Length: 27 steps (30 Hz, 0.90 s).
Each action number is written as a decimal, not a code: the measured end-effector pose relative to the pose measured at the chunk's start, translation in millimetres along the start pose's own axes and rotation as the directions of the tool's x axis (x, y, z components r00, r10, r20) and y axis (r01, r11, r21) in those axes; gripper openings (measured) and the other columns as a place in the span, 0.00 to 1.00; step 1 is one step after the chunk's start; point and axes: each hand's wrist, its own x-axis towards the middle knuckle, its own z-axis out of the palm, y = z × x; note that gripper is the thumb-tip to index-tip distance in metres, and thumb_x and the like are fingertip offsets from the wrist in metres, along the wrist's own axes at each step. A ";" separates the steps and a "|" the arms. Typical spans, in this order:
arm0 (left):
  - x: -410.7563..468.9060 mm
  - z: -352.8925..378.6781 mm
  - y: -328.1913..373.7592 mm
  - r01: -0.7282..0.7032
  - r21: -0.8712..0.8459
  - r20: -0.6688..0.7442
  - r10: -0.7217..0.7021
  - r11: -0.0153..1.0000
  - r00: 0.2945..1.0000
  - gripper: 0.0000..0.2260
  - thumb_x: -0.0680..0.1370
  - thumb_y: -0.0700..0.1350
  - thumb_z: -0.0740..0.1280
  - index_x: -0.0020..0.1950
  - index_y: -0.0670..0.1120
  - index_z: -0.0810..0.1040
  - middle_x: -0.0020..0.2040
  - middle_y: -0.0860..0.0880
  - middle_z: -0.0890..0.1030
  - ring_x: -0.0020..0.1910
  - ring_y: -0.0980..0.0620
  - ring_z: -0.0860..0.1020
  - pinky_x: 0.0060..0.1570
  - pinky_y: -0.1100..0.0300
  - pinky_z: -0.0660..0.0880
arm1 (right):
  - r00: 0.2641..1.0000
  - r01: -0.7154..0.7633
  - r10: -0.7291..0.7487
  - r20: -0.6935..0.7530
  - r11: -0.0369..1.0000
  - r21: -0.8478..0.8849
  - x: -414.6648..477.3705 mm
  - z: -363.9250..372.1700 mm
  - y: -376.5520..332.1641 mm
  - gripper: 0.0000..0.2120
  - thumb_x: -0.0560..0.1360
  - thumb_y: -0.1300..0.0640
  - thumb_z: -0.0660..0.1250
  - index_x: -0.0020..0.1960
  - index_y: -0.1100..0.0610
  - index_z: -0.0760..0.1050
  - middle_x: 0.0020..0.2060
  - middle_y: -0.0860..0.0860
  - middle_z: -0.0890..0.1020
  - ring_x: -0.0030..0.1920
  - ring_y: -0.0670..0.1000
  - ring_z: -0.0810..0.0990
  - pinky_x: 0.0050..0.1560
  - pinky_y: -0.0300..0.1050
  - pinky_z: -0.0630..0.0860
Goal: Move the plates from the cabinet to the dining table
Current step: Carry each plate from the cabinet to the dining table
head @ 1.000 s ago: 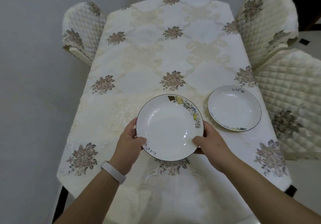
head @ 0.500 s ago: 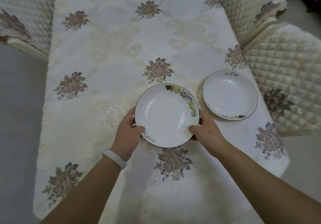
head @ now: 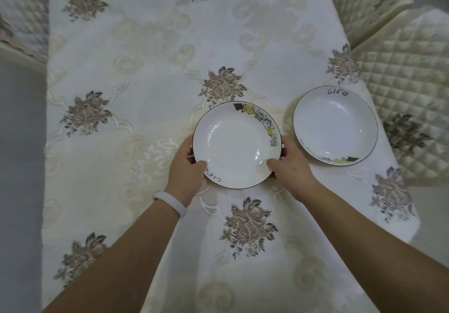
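Since half a second earlier, the plate (head: 237, 145) had moved away from the near edge, and its far rim now reached the cloth's centre flower (head: 222, 86). The grip was unchanged. The left hand (head: 185, 170) and right hand (head: 291, 167) each clasped an opposite rim, thumbs on top and fingers curled beneath. Whether the plate touched the table (head: 145, 45) could not be told.

A narrow gap separated it from the second plate (head: 335, 125), which lay near the table's right edge. Open cloth stretched to the left and beyond.

Both plates were round, glossy white and shallow, with thin dark rims and "life" lettering. The cloth was cream, embroidered with flowers. Quilted chairs (head: 408, 69) stood on the right. A white band (head: 170, 202) circled the left wrist.
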 end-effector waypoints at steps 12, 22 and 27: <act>-1.6 -0.1 -7.0 -0.016 0.024 -0.044 0.017 1.000 0.999 0.27 0.74 0.30 0.63 0.68 0.55 0.71 0.54 0.53 0.80 0.51 0.54 0.81 0.51 0.54 0.80 | 0.999 0.033 -0.033 -0.001 0.997 -0.068 7.3 -0.9 2.9 0.23 0.71 0.66 0.65 0.58 0.42 0.70 0.46 0.45 0.81 0.48 0.54 0.83 0.51 0.57 0.81; -24.5 -26.2 -5.8 -0.145 0.180 -0.018 0.150 0.973 0.988 0.18 0.77 0.37 0.66 0.65 0.51 0.72 0.58 0.54 0.76 0.50 0.59 0.77 0.49 0.60 0.74 | 0.989 0.115 -0.138 -0.060 0.949 -0.292 -16.1 -15.8 7.0 0.22 0.76 0.55 0.63 0.70 0.49 0.67 0.45 0.45 0.78 0.42 0.47 0.79 0.48 0.47 0.77; -45.7 -41.3 -1.6 -0.364 0.372 0.127 0.342 0.854 0.931 0.20 0.74 0.41 0.65 0.66 0.50 0.71 0.60 0.54 0.73 0.57 0.58 0.74 0.56 0.58 0.72 | 0.968 0.197 -0.247 -0.028 0.829 -0.523 -56.0 -22.3 4.4 0.21 0.78 0.49 0.63 0.70 0.49 0.68 0.57 0.48 0.76 0.51 0.47 0.77 0.54 0.50 0.76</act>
